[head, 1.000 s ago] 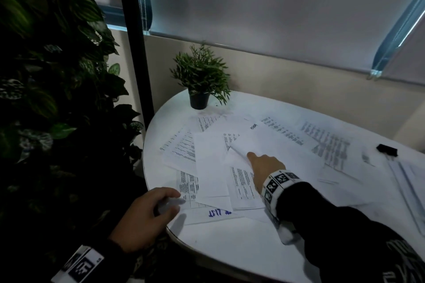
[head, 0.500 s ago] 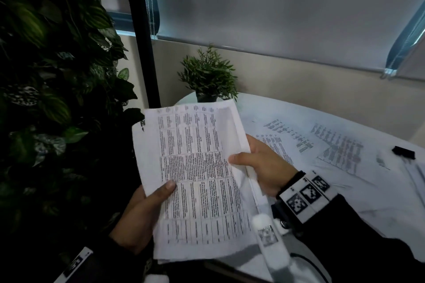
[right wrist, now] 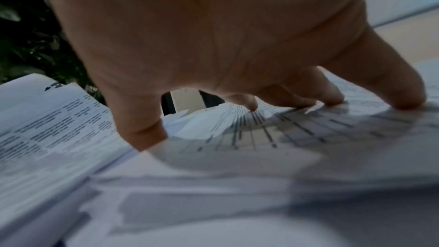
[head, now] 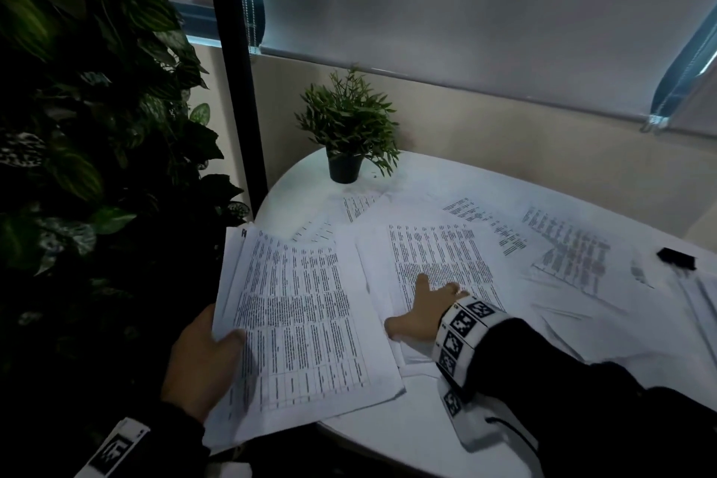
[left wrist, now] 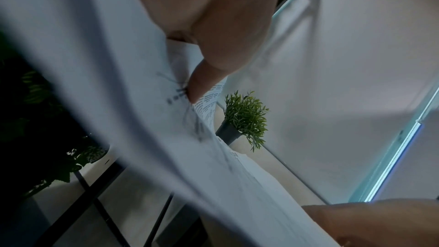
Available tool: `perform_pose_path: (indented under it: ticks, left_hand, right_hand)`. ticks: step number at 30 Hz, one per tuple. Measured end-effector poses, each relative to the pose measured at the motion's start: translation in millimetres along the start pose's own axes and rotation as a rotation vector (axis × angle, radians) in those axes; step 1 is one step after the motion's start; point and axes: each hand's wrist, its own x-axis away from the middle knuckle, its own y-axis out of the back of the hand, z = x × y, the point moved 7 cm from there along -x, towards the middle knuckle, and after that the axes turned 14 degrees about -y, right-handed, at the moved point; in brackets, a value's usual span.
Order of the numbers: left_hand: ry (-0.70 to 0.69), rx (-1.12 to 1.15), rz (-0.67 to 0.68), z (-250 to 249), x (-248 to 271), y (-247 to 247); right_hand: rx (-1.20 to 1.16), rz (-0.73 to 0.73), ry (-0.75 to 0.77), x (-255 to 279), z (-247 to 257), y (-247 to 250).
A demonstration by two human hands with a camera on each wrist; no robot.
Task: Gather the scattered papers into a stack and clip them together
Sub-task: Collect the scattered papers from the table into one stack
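**Papers half gathered, clip still lying apart**

Your left hand (head: 201, 357) grips a bundle of printed papers (head: 298, 326) by its left edge, thumb on top, the bundle overhanging the near-left rim of the white table (head: 388, 435). Your right hand (head: 423, 307) lies spread and flat, fingertips (right wrist: 408, 100) pressing on a printed sheet (head: 438, 256) on the table just beside the bundle. More sheets (head: 570, 244) lie scattered to the right. The black clip (head: 676, 258) sits near the right edge, well apart from both hands. A potted plant (head: 347, 136) stands at the back.

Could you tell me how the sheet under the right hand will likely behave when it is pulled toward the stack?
It will probably slide easily: the right hand presses the sheet with spread fingers on other loose papers. It is likely floppy, since the stack already sags in the left hand.
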Motion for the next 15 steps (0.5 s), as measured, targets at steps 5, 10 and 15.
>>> perform_pose_path:
  ticks: [5, 10, 15]
  left_hand:
    - [-0.03, 0.091, -0.011, -5, -1, 0]
    - [-0.094, 0.22, -0.002, -21, 2, -7]
    - [-0.111, 0.176, 0.055, -22, 4, -21]
  right_hand:
    - [0.009, -0.068, 0.052, 3, 5, 15]
    - [-0.117, -0.145, 0.174, 23, -5, 67]
    - [-0.126, -0.214, 0.466, 105, 43, 69]
